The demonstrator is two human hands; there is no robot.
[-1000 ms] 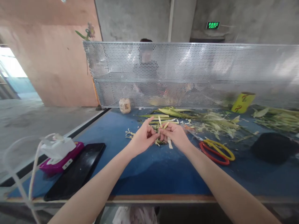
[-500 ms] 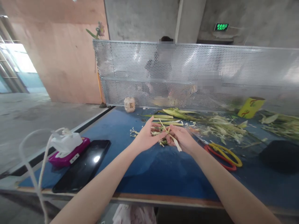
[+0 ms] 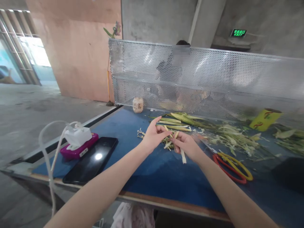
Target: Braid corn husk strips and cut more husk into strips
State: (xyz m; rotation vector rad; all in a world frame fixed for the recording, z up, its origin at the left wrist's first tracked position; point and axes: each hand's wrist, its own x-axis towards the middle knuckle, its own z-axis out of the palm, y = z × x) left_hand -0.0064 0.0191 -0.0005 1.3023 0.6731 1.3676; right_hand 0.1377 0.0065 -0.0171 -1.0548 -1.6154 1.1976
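Observation:
My left hand (image 3: pixel 152 136) has its thumb and fingers closed on one end of a pale, flat plant strip that looks like husk, with the index finger pointing up. My right hand (image 3: pixel 187 145) pinches the same pale strip (image 3: pixel 183 157), and its wide end hangs below the fingers. Part of the strip is hidden between the two hands. Just under them on the blue table lies a small bundle of knotted plant pieces (image 3: pixel 168 144). Several long strips (image 3: pixel 169 121) lie behind the hands.
Scissors with red and yellow handles (image 3: pixel 248 177) lie to the right. Green stalks (image 3: pixel 185 117), shredded husk (image 3: pixel 235 134) and a yellow roll (image 3: pixel 264 120) are farther back. A phone (image 3: pixel 91 161), a purple power strip (image 3: pixel 79 148) and a jar (image 3: pixel 138 105) stand left, before a perforated metal screen (image 3: pixel 137 72).
The view has turned left, so things appear farther right. Both hands stay close together on the strip, and its wide end now hangs more steeply.

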